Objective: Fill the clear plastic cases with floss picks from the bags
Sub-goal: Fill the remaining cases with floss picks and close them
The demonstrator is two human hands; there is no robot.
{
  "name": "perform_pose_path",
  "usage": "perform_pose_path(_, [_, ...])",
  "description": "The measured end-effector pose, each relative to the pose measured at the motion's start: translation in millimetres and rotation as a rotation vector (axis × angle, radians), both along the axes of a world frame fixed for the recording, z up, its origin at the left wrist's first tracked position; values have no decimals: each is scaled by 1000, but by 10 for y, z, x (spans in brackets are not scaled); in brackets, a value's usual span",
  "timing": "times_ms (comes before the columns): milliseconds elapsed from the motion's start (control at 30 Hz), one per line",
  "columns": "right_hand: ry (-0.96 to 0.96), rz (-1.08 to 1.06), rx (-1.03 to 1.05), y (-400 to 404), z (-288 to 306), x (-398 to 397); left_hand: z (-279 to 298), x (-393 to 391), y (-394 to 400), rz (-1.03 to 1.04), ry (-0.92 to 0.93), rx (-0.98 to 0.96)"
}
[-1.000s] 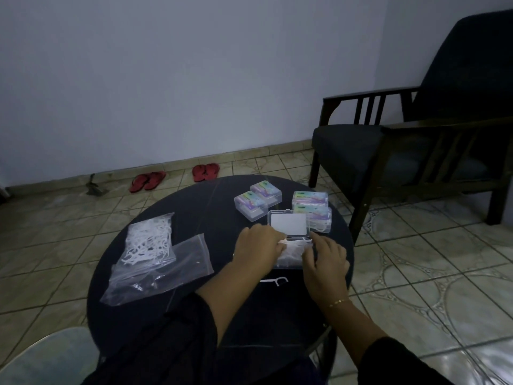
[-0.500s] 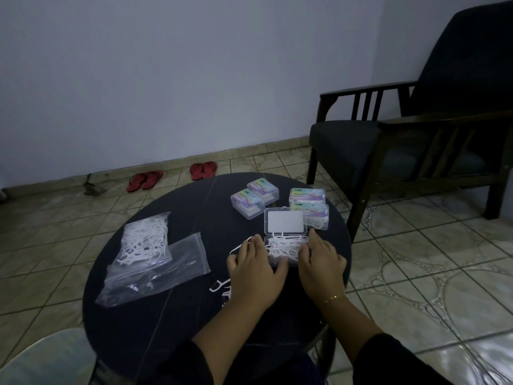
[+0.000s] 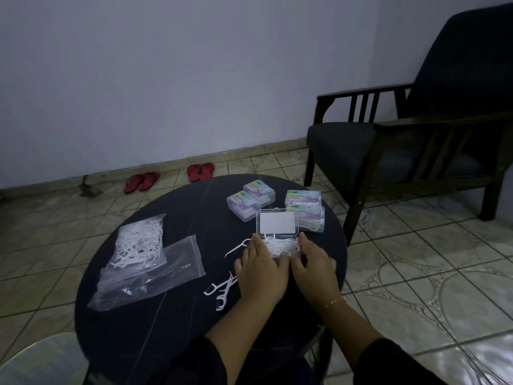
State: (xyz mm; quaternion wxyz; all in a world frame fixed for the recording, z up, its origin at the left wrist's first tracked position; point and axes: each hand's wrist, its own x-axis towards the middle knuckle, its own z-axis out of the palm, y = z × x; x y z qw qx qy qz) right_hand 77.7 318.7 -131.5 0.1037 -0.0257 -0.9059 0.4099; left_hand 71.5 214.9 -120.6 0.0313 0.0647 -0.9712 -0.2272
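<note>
An open clear case point(image 3: 277, 223) sits on the dark round table point(image 3: 166, 329), its lid up and its base heaped with white floss picks point(image 3: 281, 245). My left hand point(image 3: 261, 270) lies against the base's left side and my right hand point(image 3: 313, 265) against its right side. The fingers of both point forward along the case and the thumbs meet at its front edge. One loose pick point(image 3: 238, 247) lies just left of the case, and a few more loose picks point(image 3: 222, 291) lie by my left wrist. A bag of floss picks point(image 3: 138, 243) lies at the table's left.
An empty zip bag point(image 3: 155, 270) overlaps the full one. Several closed, filled cases point(image 3: 241, 204) point(image 3: 305, 207) stand behind the open one. A dark armchair point(image 3: 402, 151) stands at the right. Red slippers point(image 3: 141, 182) lie on the tiled floor by the wall.
Both hands drew back from on top of the picks to the sides of the case base. Loose picks now show on the table to the left of my left hand.
</note>
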Motion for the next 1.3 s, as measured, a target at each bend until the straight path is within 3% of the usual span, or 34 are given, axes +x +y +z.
perform_pose_path(267, [54, -20, -116, 8, -138, -92, -9, -45, 7, -15, 19, -4])
perform_pose_path(567, [18, 18, 102, -21, -27, -11, -47, -12, -17, -9, 62, 7])
perform_pose_path(767, [21, 56, 25, -41, -1, 16, -58, -32, 9, -45, 18, -12])
perform_pose_path(1000, [1, 102, 186, -49, -36, -1, -72, -33, -20, -63, 38, 13])
perform_pose_path(1100, [22, 91, 108, -26, -53, -23, -94, -30, -53, -71, 104, 111])
perform_pose_path(1200, [15, 13, -166, 22, -54, -62, -121, -34, -95, -68, 156, 180])
perform_pose_path(1300, [-2, -69, -346, 84, -45, -101, -145, -16, -128, -16, 193, 117])
